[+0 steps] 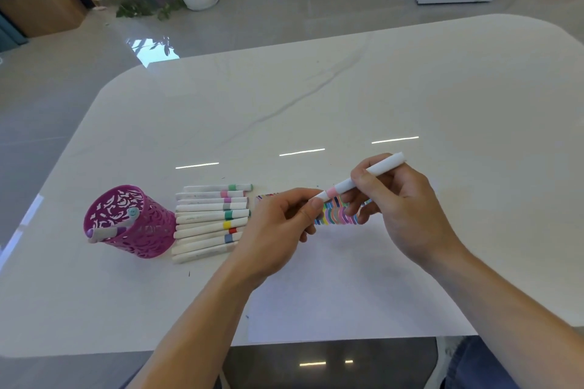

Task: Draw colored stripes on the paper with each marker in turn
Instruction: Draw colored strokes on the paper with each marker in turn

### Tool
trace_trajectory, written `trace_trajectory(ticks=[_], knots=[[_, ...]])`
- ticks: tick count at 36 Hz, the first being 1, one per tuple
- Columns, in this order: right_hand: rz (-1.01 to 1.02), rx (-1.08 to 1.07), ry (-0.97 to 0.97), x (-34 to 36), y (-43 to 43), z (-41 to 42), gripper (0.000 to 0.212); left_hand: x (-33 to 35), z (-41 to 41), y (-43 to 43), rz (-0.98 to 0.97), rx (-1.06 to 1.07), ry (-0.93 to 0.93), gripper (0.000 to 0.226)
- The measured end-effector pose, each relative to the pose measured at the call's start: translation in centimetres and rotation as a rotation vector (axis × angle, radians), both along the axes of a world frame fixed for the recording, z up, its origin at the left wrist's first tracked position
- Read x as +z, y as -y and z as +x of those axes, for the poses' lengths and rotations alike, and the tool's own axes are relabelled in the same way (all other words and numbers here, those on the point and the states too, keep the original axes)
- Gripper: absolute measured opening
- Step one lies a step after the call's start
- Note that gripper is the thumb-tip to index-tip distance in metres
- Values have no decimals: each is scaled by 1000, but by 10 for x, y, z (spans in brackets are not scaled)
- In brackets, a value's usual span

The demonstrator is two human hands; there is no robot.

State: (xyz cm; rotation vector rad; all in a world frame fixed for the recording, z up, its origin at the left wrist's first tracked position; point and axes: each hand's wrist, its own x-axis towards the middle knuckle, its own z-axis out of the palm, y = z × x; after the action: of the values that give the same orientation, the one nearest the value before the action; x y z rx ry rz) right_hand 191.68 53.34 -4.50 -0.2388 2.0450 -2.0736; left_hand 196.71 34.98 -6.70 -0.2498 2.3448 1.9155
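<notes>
Pink-banded marker point(343, 187) slants between your hands: right hand point(401, 208) grips its barrel, left hand point(275, 224) pinches the cap end, over the paper point(347, 278).

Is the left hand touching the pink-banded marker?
Touching. The head view shows the left hand pinching the marker by its cap end, while the right hand grips its barrel.

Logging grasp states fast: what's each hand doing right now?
Left hand: pinches the cap end of the pink-banded marker.
Right hand: grips the same marker's barrel.
</notes>
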Motion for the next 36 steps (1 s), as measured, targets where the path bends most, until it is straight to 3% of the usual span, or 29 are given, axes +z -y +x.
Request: trace_trajectory(ticks=[22, 36], knots=[[-132, -1, 60, -9, 3, 6, 22, 4, 4, -9, -29, 79, -77, 20], [-179, 17, 105, -11, 4, 5, 16, 3, 3, -15, -177, 144, -188, 22]])
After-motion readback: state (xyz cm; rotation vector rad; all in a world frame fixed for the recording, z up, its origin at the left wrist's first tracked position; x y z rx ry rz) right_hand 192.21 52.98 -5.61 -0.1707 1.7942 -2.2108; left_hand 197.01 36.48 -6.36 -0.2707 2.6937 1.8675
